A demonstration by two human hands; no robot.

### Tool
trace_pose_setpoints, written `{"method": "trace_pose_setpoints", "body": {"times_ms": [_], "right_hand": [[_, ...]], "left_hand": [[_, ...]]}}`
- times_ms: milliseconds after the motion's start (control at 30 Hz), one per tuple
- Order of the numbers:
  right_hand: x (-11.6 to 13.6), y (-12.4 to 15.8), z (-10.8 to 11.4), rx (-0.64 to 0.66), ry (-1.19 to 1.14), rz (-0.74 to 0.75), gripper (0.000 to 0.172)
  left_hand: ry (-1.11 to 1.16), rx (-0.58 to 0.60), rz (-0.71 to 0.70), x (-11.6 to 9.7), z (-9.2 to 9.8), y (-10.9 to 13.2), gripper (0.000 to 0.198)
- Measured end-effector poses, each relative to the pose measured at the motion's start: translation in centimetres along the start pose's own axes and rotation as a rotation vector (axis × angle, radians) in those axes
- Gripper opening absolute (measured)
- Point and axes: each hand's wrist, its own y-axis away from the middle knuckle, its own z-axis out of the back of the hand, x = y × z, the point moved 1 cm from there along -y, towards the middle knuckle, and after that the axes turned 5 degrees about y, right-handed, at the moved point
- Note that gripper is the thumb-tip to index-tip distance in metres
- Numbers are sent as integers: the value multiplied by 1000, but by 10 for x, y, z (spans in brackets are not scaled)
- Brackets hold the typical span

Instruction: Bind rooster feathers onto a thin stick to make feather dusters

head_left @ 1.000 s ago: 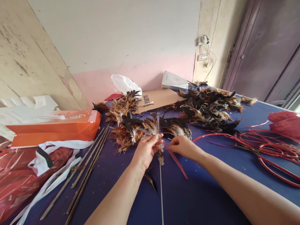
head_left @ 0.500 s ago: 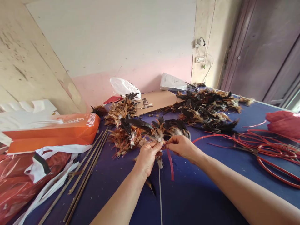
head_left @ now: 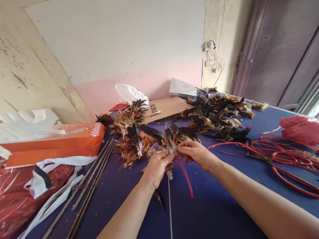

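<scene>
My left hand (head_left: 157,167) pinches the base of a feather bundle (head_left: 171,136), dark feathers with a pale, fluffy lower part. Close beside it, my right hand (head_left: 196,155) is closed at the same base, thumb and fingertips pressed together. From between the hands a red plastic strip (head_left: 186,179) hangs down toward the table; the fingers partly hide its upper end. Just left of the bundle lies a tied bunch of brown and black feathers (head_left: 138,146). A single loose feather (head_left: 159,199) rests below my left wrist.
Red-handled scissors (head_left: 294,181) and tangled red strips (head_left: 286,152) lie on the blue table (head_left: 211,205) at right. Behind are a feather pile (head_left: 219,113) and a cardboard sheet (head_left: 169,108). Thin sticks (head_left: 92,186) and an orange bag (head_left: 54,142) are at left.
My right hand has shifted slightly, its fingers now higher against the bundle's base. The hanging red strip has swung to the right. My left hand keeps its pinch.
</scene>
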Motion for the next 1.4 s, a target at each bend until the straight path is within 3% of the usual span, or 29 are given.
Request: {"method": "trace_pose_setpoints", "body": {"times_ms": [133, 367, 767, 867, 967, 1100, 1267, 1400], "right_hand": [[-2, -1, 1, 43, -40, -14, 15], [-3, -3, 7, 14, -132, -92, 27], [-8, -4, 4, -34, 112, 17, 23], [-9, -4, 4, -4, -47, -33, 21], [-7, -6, 10, 0, -364, -71, 15], [-1, -10, 30, -52, -644, -75, 5], [5, -13, 75, -246, -753, 62, 16], [3, -11, 117, -378, -952, 170, 23]], "left_hand": [[-40, 28, 12, 2, -1, 1, 19], [94, -26, 46, 6, 5, -5, 19], [14, -45, 9, 5, 1, -2, 20], [57, -57, 7, 7, 3, -4, 19], [74, -59, 4, 6, 5, -5, 16], [36, -23, 44, 3, 8, -4, 17], [-117, 73, 162, 0, 12, -2, 21], [-317, 131, 163, 0, 11, -1, 22]]}}
